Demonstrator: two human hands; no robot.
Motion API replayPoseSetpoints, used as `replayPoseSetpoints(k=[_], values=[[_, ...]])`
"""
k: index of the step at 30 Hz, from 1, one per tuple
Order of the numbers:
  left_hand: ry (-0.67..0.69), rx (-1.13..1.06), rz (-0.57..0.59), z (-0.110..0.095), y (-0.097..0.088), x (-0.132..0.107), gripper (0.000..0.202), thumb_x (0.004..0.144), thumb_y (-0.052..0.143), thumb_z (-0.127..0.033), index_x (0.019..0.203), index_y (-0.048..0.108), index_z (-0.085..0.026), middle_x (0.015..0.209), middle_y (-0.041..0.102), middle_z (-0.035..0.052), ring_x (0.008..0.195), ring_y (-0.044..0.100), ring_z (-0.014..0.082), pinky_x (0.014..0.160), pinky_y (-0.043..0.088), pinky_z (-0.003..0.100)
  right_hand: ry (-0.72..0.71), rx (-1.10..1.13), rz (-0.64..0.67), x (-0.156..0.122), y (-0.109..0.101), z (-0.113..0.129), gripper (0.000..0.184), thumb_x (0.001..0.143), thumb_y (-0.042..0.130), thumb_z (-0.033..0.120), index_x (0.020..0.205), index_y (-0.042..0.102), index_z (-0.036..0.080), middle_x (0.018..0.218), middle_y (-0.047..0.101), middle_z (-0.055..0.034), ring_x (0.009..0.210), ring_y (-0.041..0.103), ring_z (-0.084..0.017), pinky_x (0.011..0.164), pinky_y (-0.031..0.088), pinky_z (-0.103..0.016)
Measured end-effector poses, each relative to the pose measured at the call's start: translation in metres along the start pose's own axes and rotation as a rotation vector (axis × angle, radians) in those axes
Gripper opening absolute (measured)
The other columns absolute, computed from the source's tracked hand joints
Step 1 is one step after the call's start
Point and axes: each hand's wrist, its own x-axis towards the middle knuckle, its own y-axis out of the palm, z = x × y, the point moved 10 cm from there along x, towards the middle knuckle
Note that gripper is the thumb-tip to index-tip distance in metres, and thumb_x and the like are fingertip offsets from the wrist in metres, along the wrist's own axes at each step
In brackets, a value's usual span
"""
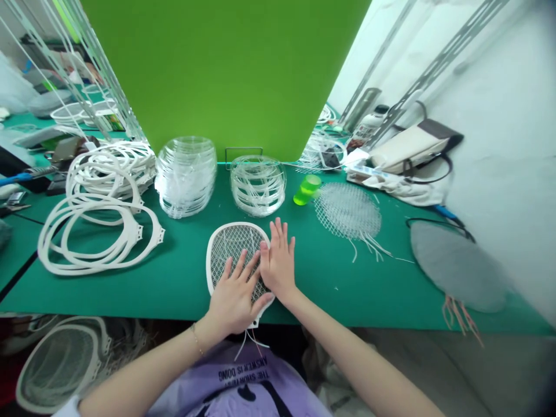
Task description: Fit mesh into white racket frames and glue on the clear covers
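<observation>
A white racket-shaped frame with a wire mesh (232, 246) lies on the green table (182, 278) close to the front edge, thin wires trailing off its near end. My left hand (237, 292) lies flat on the lower part of the mesh, fingers spread. My right hand (278, 260) presses flat on the frame's right rim, fingers stretched out together. Neither hand holds anything.
White racket frames (102, 226) pile up at left. Two stacks of clear frames (186, 174) (258, 184) stand before a green screen (226, 75). A green cup (307, 189), a loose mesh (347, 211), a grey mesh (456, 263) and a bag (412, 150) sit at right.
</observation>
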Motion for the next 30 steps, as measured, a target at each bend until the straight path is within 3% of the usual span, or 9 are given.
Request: replayPoseSetpoints(k=[3, 7, 9, 13, 17, 20, 23, 26, 30], values=[[-0.003, 0.033, -0.019, 0.001, -0.001, 0.000, 0.071, 0.101, 0.030, -0.063, 0.160, 0.021, -0.025, 0.167, 0.017, 0.0017, 0.154, 0.013, 0.0350, 0.121, 0.016, 0.060, -0.056, 0.031, -0.102, 0.026, -0.024, -0.003, 0.055, 0.104, 0.019, 0.043, 0.157, 0.023, 0.024, 0.162, 0.030, -0.0130, 0.153, 0.018, -0.027, 0.118, 0.021, -0.060], [-0.004, 0.068, -0.034, 0.000, 0.000, -0.002, 0.072, 0.099, 0.031, -0.066, 0.160, 0.016, -0.030, 0.167, 0.019, -0.0010, 0.154, 0.012, 0.0357, 0.121, 0.018, 0.061, 0.080, -0.163, -0.395, 0.115, -0.098, -0.050, 0.067, 0.100, 0.032, 0.053, 0.153, 0.027, 0.013, 0.153, 0.039, -0.0216, 0.143, 0.035, -0.032, 0.111, 0.033, -0.051], [0.000, 0.070, -0.039, 0.001, 0.001, -0.002, 0.074, 0.098, 0.032, -0.067, 0.161, 0.013, -0.031, 0.166, 0.020, -0.0009, 0.153, 0.014, 0.0358, 0.120, 0.018, 0.062, 0.154, -0.387, -0.257, 0.170, -0.106, -0.077, 0.081, 0.091, 0.048, 0.061, 0.150, 0.033, 0.009, 0.152, 0.039, -0.0249, 0.138, 0.038, -0.039, 0.106, 0.035, -0.053], [0.042, 0.035, 0.014, 0.004, 0.005, 0.000, 0.075, 0.098, 0.031, -0.068, 0.160, 0.014, -0.031, 0.167, 0.018, -0.0009, 0.153, 0.017, 0.0363, 0.119, 0.022, 0.063, 0.207, -0.554, 0.119, 0.217, -0.083, -0.108, 0.054, 0.089, 0.051, 0.056, 0.115, 0.065, 0.011, 0.110, 0.069, -0.0209, 0.102, 0.061, -0.032, 0.079, 0.044, -0.039], [0.023, 0.017, 0.029, 0.007, 0.006, 0.000, 0.055, 0.107, 0.026, -0.041, 0.160, 0.017, -0.030, 0.166, 0.017, -0.0047, 0.154, 0.014, 0.0304, 0.120, 0.023, 0.058, 0.080, -0.624, -0.100, 0.170, -0.116, -0.053, 0.038, 0.083, 0.060, 0.049, 0.095, 0.069, 0.013, 0.086, 0.070, -0.0148, 0.078, 0.064, -0.027, 0.063, 0.040, -0.032], [-0.009, 0.023, 0.012, 0.008, 0.006, 0.000, 0.054, 0.106, 0.028, -0.030, 0.160, 0.020, -0.028, 0.166, 0.017, -0.0046, 0.154, 0.013, 0.0291, 0.121, 0.025, 0.055, -0.149, -0.437, -0.244, 0.076, -0.147, 0.022, 0.032, 0.083, 0.062, 0.049, 0.082, 0.066, 0.017, 0.063, 0.065, -0.0050, 0.053, 0.057, -0.017, 0.051, 0.036, -0.028], [0.007, 0.024, 0.021, 0.006, 0.008, 0.001, 0.054, 0.105, 0.031, -0.030, 0.159, 0.023, -0.027, 0.166, 0.018, -0.0038, 0.154, 0.015, 0.0293, 0.120, 0.028, 0.053, -0.461, -0.130, -0.236, -0.029, -0.146, 0.089, 0.015, 0.082, 0.065, 0.027, 0.093, 0.063, 0.017, 0.079, 0.072, -0.0041, 0.061, 0.066, -0.014, 0.057, 0.048, -0.024], [0.018, 0.031, 0.021, 0.006, 0.009, 0.001, 0.054, 0.105, 0.030, -0.028, 0.159, 0.024, -0.025, 0.166, 0.018, -0.0028, 0.153, 0.018, 0.0281, 0.119, 0.029, 0.051, -0.453, -0.007, -0.122, -0.079, -0.118, 0.103, 0.004, 0.084, 0.058, 0.021, 0.088, 0.059, 0.019, 0.068, 0.066, -0.0004, 0.054, 0.063, -0.012, 0.052, 0.046, -0.022], [0.020, 0.021, 0.022, 0.008, 0.008, 0.000, 0.054, 0.105, 0.029, -0.030, 0.159, 0.023, -0.026, 0.166, 0.019, -0.0027, 0.154, 0.017, 0.0276, 0.119, 0.029, 0.050, -0.361, 0.002, -0.102, -0.072, -0.107, 0.090, 0.004, 0.084, 0.060, 0.023, 0.086, 0.058, 0.019, 0.070, 0.067, 0.0000, 0.056, 0.064, -0.013, 0.053, 0.047, -0.022]])
